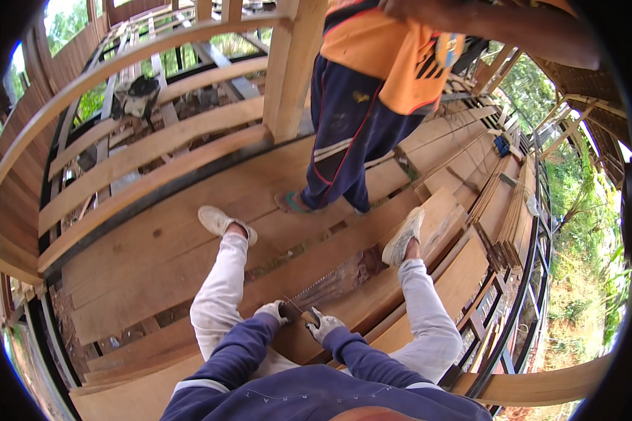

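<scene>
A long saw blade (328,282) with a row of teeth along its edge lies between my outstretched legs, pointing away to the right. My left hand (272,311), in a pale glove, is closed at the blade's near end; what its fingers grip is hidden. In my gloved right hand (324,325) is a thin file (295,306), held by its tan end. The file slants across toward my left hand, close to the teeth. Both hands are near each other, low over the planks.
Wide wooden planks (154,281) form the deck, with gaps between them. A person in an orange shirt and dark trousers (344,133) stands just ahead. Wooden railing (154,151) runs along the left. Stacked boards (516,210) lie at the right near the black metal edge.
</scene>
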The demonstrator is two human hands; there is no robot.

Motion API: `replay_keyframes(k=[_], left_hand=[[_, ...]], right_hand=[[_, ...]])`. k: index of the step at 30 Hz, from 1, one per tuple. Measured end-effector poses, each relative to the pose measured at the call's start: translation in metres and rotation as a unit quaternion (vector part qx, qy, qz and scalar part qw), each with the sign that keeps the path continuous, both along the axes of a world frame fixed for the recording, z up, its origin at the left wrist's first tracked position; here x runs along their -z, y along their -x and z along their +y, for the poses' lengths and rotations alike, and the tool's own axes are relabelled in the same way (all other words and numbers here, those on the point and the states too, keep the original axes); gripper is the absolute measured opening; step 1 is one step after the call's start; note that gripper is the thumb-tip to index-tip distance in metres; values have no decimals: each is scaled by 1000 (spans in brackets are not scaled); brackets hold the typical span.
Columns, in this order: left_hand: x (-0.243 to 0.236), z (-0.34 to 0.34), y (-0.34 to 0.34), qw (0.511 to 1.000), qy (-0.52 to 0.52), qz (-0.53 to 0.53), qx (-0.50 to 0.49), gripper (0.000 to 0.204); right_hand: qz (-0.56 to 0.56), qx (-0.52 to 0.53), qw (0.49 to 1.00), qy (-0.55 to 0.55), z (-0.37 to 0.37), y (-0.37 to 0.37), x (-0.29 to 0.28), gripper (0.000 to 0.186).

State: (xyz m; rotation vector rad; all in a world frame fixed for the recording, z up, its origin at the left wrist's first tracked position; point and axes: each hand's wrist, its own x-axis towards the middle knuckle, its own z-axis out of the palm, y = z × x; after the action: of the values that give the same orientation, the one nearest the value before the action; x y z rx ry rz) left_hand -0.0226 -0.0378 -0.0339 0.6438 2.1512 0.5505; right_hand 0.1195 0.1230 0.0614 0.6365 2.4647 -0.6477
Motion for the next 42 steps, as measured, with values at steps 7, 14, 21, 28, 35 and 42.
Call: replay_keyframes(k=[7, 14, 21, 28, 35, 42], left_hand=[[-31, -5, 0, 993, 12, 114, -18, 67], [5, 3, 7, 944, -172, 211, -188, 24], [-5, 9, -2, 967, -126, 180, -127, 26], [-9, 17, -14, 978, -47, 197, -53, 34], [-48, 22, -22, 979, 38, 195, -35, 48], [-32, 4, -16, 978, -11, 186, -95, 64]], right_hand=[[78, 56, 992, -83, 9, 14, -9, 60], [158, 74, 977, -124, 13, -16, 63, 66], [144, 83, 985, -51, -14, -19, -22, 55], [133, 77, 985, -74, -10, -21, 21, 69], [132, 94, 986, -25, 3, -16, 5, 65], [125, 88, 988, 0, 13, 6, 39, 74]])
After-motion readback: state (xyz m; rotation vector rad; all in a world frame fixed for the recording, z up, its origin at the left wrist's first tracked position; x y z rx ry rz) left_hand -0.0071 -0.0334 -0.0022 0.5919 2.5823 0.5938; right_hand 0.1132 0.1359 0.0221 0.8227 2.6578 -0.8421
